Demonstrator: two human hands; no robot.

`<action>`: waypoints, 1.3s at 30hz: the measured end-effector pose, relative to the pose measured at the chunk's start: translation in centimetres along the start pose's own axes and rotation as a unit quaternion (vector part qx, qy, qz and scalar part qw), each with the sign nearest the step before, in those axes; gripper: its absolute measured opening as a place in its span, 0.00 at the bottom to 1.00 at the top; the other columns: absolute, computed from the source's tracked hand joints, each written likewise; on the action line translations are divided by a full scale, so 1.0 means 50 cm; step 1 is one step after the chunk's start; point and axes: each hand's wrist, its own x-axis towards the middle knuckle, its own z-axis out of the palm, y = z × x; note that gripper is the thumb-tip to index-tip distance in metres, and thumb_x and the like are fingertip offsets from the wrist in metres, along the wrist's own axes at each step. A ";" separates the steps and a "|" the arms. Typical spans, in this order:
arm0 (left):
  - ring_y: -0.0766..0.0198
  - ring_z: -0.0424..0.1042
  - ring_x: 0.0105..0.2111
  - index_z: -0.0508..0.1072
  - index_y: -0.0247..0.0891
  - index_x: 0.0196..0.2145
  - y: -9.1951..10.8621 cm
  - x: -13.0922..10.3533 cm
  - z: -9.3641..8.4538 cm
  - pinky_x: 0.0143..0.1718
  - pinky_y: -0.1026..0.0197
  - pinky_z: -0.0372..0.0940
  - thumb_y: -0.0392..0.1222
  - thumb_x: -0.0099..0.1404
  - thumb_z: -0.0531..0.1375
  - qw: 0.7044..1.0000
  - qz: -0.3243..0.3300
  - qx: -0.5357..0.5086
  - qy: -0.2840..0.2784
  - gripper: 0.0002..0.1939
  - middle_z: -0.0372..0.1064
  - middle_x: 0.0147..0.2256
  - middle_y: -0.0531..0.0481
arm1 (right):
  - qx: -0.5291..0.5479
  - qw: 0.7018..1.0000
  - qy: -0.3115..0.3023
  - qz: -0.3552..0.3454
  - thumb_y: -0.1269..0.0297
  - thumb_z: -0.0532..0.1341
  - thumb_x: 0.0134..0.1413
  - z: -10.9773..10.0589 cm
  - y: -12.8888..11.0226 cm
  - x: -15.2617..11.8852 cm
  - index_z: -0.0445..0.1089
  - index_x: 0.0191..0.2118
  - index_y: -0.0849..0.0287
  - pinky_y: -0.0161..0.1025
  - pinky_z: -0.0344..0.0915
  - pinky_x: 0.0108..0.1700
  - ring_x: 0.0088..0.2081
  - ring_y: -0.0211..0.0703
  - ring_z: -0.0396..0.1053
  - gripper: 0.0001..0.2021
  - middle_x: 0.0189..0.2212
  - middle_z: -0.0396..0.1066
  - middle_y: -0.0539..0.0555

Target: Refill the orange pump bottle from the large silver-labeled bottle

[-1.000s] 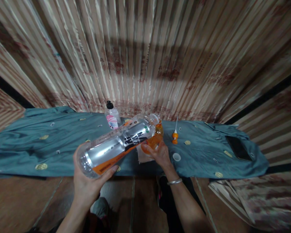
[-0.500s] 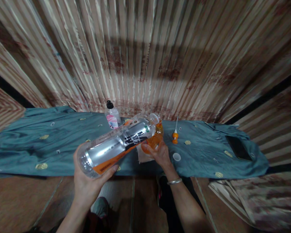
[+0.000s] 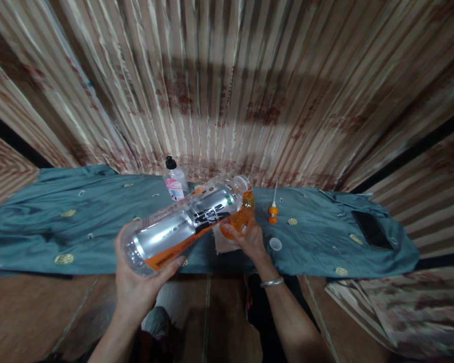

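My left hand [image 3: 138, 287] is closed around the base of a large clear plastic bottle [image 3: 181, 227] with a silver, black and orange label. The bottle is tilted, its uncapped-looking neck up at the right, over an orange bottle [image 3: 240, 217]. My right hand [image 3: 249, 237], with a silver bracelet at the wrist, grips the orange bottle, which is partly hidden behind the clear one. Below it lies a pale cloth [image 3: 224, 244]. Whether the two bottle mouths touch, I cannot tell. A small white cap [image 3: 275, 244] and an orange pump head [image 3: 273, 214] with a thin tube lie right of my right hand.
A clear bottle with a black cap and pink label [image 3: 174, 181] stands behind, left of centre. A black phone [image 3: 371, 230] rests at the right on the teal patterned cloth [image 3: 109, 217]. Striped curtains [image 3: 227, 91] hang behind and at the sides.
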 end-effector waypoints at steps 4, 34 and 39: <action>0.35 0.75 0.59 0.67 0.47 0.63 -0.014 0.002 -0.004 0.65 0.31 0.68 0.52 0.36 0.82 1.000 -0.001 -0.002 -0.013 0.57 0.74 0.59 0.39 | 0.006 1.000 -0.003 0.002 0.47 0.75 0.54 0.003 0.003 0.000 0.72 0.58 0.59 0.56 0.79 0.57 0.54 0.62 0.82 0.32 0.52 0.82 0.66; 0.35 0.75 0.60 0.67 0.48 0.63 -0.016 0.003 -0.007 0.66 0.29 0.67 0.50 0.37 0.83 1.000 0.005 -0.002 -0.019 0.56 0.73 0.60 0.40 | 0.006 1.000 0.004 -0.001 0.47 0.74 0.54 0.002 -0.003 -0.001 0.72 0.58 0.59 0.53 0.79 0.56 0.53 0.61 0.82 0.32 0.52 0.83 0.65; 0.32 0.73 0.62 0.67 0.48 0.63 -0.017 0.002 -0.005 0.68 0.29 0.64 0.50 0.35 0.83 1.000 -0.002 -0.009 -0.015 0.57 0.72 0.61 0.40 | 0.003 1.000 0.005 0.006 0.47 0.75 0.53 0.000 -0.005 -0.001 0.72 0.57 0.59 0.53 0.79 0.55 0.53 0.61 0.83 0.32 0.51 0.83 0.65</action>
